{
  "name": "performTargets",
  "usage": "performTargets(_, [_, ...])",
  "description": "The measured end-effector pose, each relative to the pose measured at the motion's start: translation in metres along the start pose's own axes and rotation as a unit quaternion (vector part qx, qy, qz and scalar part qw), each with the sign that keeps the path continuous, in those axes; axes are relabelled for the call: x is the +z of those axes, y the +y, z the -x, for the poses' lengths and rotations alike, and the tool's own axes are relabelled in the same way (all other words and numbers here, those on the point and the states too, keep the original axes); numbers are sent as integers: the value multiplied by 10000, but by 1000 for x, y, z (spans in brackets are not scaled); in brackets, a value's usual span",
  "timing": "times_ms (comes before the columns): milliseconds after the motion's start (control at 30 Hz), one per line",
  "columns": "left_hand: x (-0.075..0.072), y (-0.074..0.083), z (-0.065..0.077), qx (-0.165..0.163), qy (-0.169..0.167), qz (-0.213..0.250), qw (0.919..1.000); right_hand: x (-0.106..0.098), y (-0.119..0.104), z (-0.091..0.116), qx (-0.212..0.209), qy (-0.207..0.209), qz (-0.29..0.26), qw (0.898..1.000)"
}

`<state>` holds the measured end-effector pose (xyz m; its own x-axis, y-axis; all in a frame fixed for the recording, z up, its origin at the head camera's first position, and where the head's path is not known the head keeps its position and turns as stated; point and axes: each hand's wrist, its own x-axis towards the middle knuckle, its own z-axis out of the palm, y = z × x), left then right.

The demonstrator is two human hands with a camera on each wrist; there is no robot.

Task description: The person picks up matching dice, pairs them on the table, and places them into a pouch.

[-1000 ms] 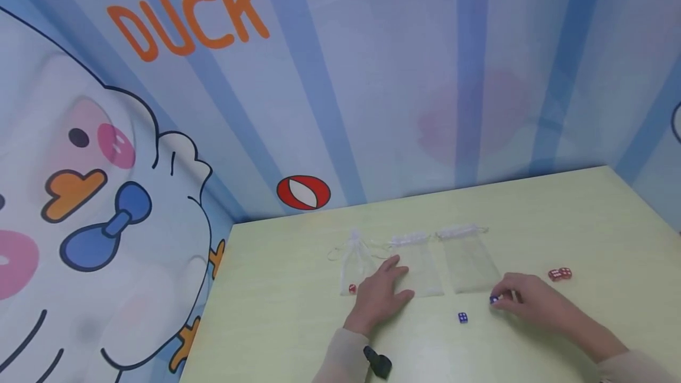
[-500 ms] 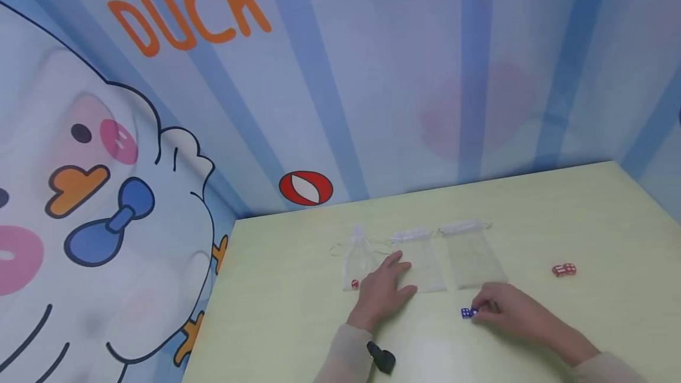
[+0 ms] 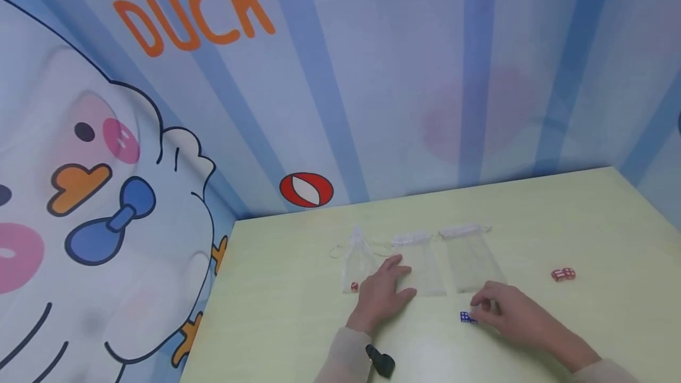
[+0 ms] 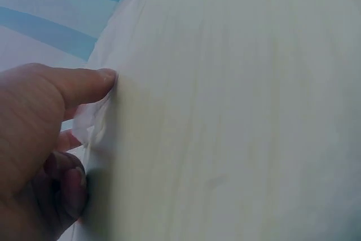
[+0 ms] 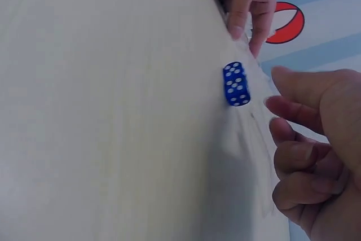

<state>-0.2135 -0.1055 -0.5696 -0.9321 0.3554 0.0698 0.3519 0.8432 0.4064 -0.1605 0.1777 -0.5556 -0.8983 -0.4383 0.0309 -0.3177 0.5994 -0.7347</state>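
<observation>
Two blue dice (image 3: 465, 317) with white pips sit side by side on the table, below the right-hand sheer drawstring bag (image 3: 470, 259); the right wrist view shows the blue pair (image 5: 236, 84) touching. Beside them hovers my right hand (image 3: 511, 315), its loosely bent fingers holding nothing; a small gap separates thumb and dice. My left hand (image 3: 382, 295) rests with spread fingers over the middle sheer bag (image 3: 427, 270), covering part of it. In the left wrist view, that hand's thumb (image 4: 93, 83) touches the bag's thin fabric.
A third sheer bag (image 3: 357, 262), gathered at its neck, lies at the left with a red die (image 3: 354, 286) at its lower end. Two red dice (image 3: 563, 274) lie together at the right. A printed cloth wall (image 3: 393, 75) stands behind the table (image 3: 266, 300).
My right hand has carried a blue die leftward, set it against the other blue die and let go. My left hand has stayed in place.
</observation>
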Motion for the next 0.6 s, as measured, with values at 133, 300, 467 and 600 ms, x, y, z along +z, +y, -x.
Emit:
performTargets(133, [2, -2, 2, -43, 276, 361, 9990, -4, -8, -3, 172, 268, -195, 9993])
performTargets(300, [2, 0, 3, -139, 462, 641, 9968, -3, -20, -13, 216, 487, -373, 9979])
performTargets(467, [-3, 5, 7, -455, 478, 567, 9962, 4, -35, -39, 870, 439, -378, 9945])
performTargets(600, [-3, 12, 11, -856, 531, 336, 9943, 8, -42, -55, 1276, 94, -358, 9911])
